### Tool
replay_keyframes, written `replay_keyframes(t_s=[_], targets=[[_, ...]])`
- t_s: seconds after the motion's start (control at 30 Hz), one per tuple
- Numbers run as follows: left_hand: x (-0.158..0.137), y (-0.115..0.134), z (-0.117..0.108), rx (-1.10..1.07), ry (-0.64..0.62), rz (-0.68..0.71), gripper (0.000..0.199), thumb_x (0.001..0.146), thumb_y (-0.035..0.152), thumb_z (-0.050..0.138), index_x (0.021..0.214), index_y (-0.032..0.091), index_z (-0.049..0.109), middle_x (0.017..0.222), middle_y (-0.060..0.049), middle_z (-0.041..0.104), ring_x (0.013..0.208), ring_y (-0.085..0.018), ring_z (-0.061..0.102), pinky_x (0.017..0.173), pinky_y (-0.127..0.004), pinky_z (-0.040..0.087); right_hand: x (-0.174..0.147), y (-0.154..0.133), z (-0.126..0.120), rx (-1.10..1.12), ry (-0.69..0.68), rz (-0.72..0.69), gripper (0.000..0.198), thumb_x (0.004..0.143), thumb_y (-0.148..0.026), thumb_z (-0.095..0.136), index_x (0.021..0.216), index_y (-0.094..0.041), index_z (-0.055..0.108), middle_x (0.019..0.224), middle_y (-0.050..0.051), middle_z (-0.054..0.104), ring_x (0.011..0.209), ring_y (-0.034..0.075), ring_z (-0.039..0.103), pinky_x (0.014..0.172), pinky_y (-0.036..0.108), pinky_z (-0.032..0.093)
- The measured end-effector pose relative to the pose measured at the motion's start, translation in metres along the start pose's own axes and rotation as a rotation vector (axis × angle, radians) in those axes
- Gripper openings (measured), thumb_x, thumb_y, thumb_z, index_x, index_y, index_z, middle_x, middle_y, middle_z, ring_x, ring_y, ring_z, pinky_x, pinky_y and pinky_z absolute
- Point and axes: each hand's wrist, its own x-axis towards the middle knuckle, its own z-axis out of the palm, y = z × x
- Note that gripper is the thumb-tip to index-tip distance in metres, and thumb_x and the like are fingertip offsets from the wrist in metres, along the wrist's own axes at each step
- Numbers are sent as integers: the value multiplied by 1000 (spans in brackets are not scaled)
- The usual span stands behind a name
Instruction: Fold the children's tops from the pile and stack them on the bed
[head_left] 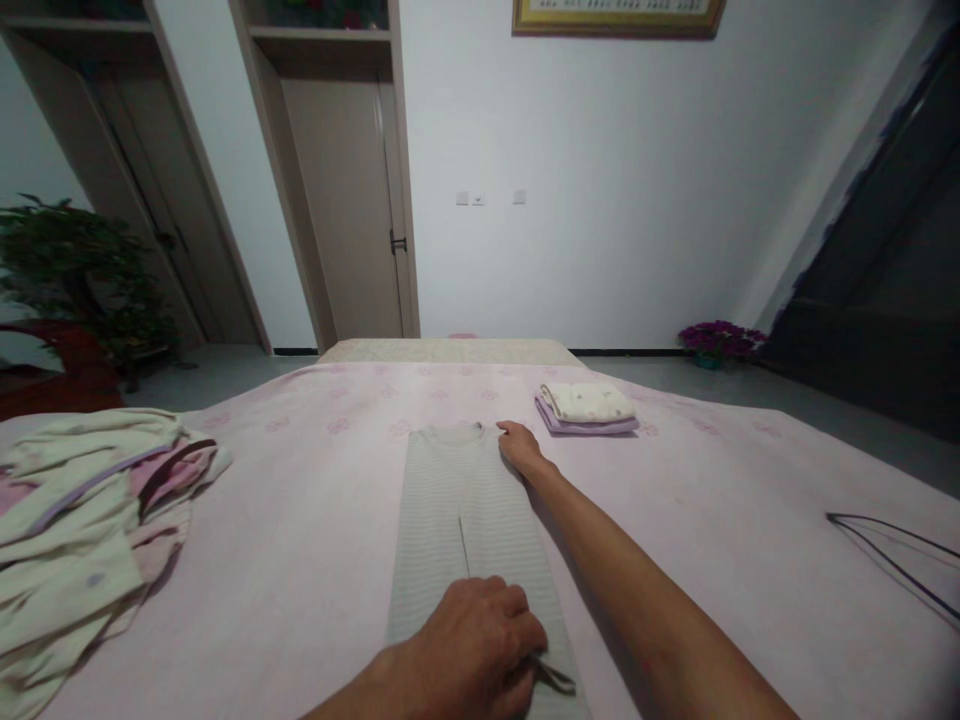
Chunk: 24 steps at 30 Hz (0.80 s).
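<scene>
A pale grey-green striped top [465, 480] lies flat on the bed in a long narrow shape. Its neckline is at the far end, and a dark gap runs down its middle. My right hand [519, 448] reaches to the far right shoulder corner, fingers closed at the cloth's edge. Nearer to me, my left hand [484, 640] rests over the lower part of the top with its fingers curled round a bit of cloth. A small dark-edged loop or fold [555, 678] sticks out beside those fingers. The near end of the top runs out of view.
A pink flowered sheet [300, 530] covers the bed. A loose pile of clothes [90, 530] lies at the left. Folded cloths, cream [589, 402] on purple [592, 428], sit at the far right. A thin black cord [885, 555] lies near the right edge.
</scene>
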Motion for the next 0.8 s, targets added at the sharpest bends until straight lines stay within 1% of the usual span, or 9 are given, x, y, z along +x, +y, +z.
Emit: replay_keyframes(t_s=[0.17,0.27,0.37,0.5,0.67,0.73,0.8], targets=[[-5,-1,-8,-23,-10,25,8,81,22,63,88,23,59,90,0,66,80,-17,60,66,-30,42,1,1,2,-15,-23,-40,55,81,-10,53,133,-22,63,127,7,68,115,20,63,97,27,45],[-8,-1,-12,-37,-23,26,9,80,20,63,86,22,57,89,0,65,79,-17,59,67,-29,41,0,2,2,-24,-23,-49,52,83,-14,55,134,-22,63,123,8,69,111,21,64,95,28,45],[-10,-1,-14,-51,-19,17,11,80,18,60,89,23,56,90,0,64,80,-16,58,68,-29,41,0,4,1,-17,-25,-49,48,87,-21,56,135,-22,61,121,7,70,107,20,65,92,27,46],[-9,-1,-11,-46,-23,7,14,79,20,60,92,23,55,93,0,64,82,-17,57,70,-30,42,0,5,1,-10,-29,-55,43,92,-26,54,135,-23,61,122,6,69,107,19,64,92,26,46],[-10,1,-3,-55,-60,-32,19,75,19,62,93,23,56,94,0,62,86,-18,58,72,-30,43,-6,4,3,-43,-13,-59,45,92,-30,56,137,-23,59,128,9,65,112,22,62,95,30,44],[-12,0,-1,-74,-55,-48,21,74,22,66,93,23,57,96,0,61,87,-18,58,73,-30,43,-7,3,3,-51,-12,-68,46,93,-31,55,138,-21,57,131,10,63,114,23,60,96,30,43],[-15,-2,-2,-113,-50,-54,27,74,34,73,95,24,59,98,0,61,87,-19,58,74,-30,43,-8,4,2,-52,-23,-83,47,93,-32,53,138,-18,57,130,12,63,115,22,60,97,29,43]])
